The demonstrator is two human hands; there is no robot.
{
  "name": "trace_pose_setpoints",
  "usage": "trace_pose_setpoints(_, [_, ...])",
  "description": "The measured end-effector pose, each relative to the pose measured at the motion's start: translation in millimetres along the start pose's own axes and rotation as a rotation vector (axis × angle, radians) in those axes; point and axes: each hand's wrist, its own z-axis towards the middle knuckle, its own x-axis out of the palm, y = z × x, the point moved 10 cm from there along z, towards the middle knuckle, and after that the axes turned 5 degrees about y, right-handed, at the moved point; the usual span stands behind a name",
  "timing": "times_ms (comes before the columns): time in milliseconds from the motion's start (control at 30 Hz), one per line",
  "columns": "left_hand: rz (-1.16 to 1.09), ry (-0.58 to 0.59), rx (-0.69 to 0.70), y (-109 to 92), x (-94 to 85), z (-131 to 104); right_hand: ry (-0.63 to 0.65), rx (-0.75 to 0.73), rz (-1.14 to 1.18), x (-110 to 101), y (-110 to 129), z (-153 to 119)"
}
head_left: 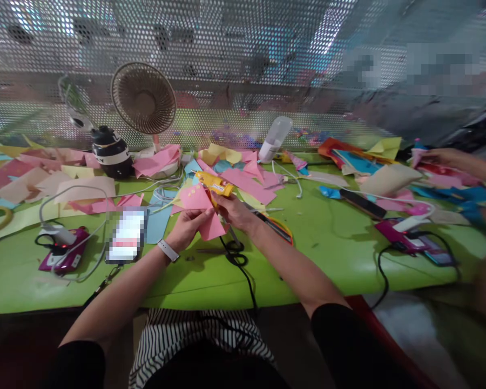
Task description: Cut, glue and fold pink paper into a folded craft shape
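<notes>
Left hand (189, 226) pinches pink paper (195, 199), right hand (235, 212) wraps a yellow glue gun (217, 183), both over the surface (154, 283)! Looks mid-job: paper and gun are up; whether any glue is down, I can't tell.

Right of my right hand (231, 209) I could sweep across bare table (328, 243); scissors (235, 248) and a black cord (249, 281) lie between my forearms, a phone (125, 236) sits left of my left hand (187, 226), and heaped paper (251, 185) crowds ahead.
</notes>
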Motion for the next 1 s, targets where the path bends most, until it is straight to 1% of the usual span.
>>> trace_pose_setpoints(67, [-0.002, -0.042, 0.009, -4.7, -1.6, -1.1, -0.034, -0.068, -0.029, -9.7, 14.5, 1.3])
trace_pose_setpoints(200, [-0.013, -0.252, 0.062, -17.5, -18.0, -5.0, -0.198, -0.302, -0.168, -41.3, 63.6, -4.1])
trace_pose_setpoints(267, [-0.056, -0.323, 0.058, -16.4, -25.0, -5.9, -0.222, -0.381, -0.254, -47.1, 87.3, -10.0])
trace_pose_setpoints(333, [-0.109, -0.346, 0.034, -10.6, -28.5, -4.9, -0.266, -0.494, -0.333, -48.9, 115.6, -22.6])
trace_pose_setpoints(433, [-0.207, -0.336, 0.006, -2.1, -29.9, -2.0, -0.431, -0.700, -0.443, -48.4, 160.2, -57.3])
trace_pose_setpoints(467, [-0.245, -0.321, -0.005, 0.1, -29.1, -0.8, -0.476, -0.725, -0.485, -45.5, 169.4, -67.9])
trace_pose_setpoints(500, [-0.277, -0.301, -0.010, 1.1, -27.7, 0.4, -0.492, -0.701, -0.520, -41.4, 172.9, -74.0])
trace_pose_setpoints(533, [-0.301, -0.283, -0.005, 0.5, -26.6, 1.5, -0.481, -0.645, -0.536, -36.5, 170.8, -76.6])
trace_pose_setpoints(567, [-0.318, -0.271, 0.011, -1.5, -26.3, 2.3, -0.444, -0.568, -0.534, -30.7, 163.1, -76.3])
trace_pose_setpoints(600, [-0.325, -0.265, 0.037, -4.6, -26.8, 2.8, -0.386, -0.480, -0.524, -23.7, 150.4, -74.1])
trace_pose_setpoints(700, [-0.311, -0.283, 0.114, -13.5, -32.2, 3.3, -0.211, -0.227, -0.558, -2.1, 96.8, -65.6])
trace_pose_setpoints(767, [-0.288, -0.297, 0.134, -15.2, -35.9, 3.8, -0.170, -0.130, -0.610, 3.5, 65.6, -62.7])
trace_pose_setpoints(800, [-0.280, -0.301, 0.138, -15.2, -37.4, 4.3, -0.155, -0.104, -0.644, 5.0, 54.0, -61.5])
trace_pose_setpoints(867, [-0.268, -0.307, 0.141, -14.4, -39.8, 4.8, -0.137, -0.090, -0.709, 6.5, 40.2, -60.0])
trace_pose_setpoints(933, [-0.256, -0.310, 0.145, -14.2, -41.1, 4.6, -0.124, -0.105, -0.758, 8.0, 36.6, -59.5])
trace_pose_setpoints(1000, [-0.233, -0.298, 0.152, -15.8, -40.1, 3.9, -0.115, -0.129, -0.783, 10.3, 38.6, -59.5])
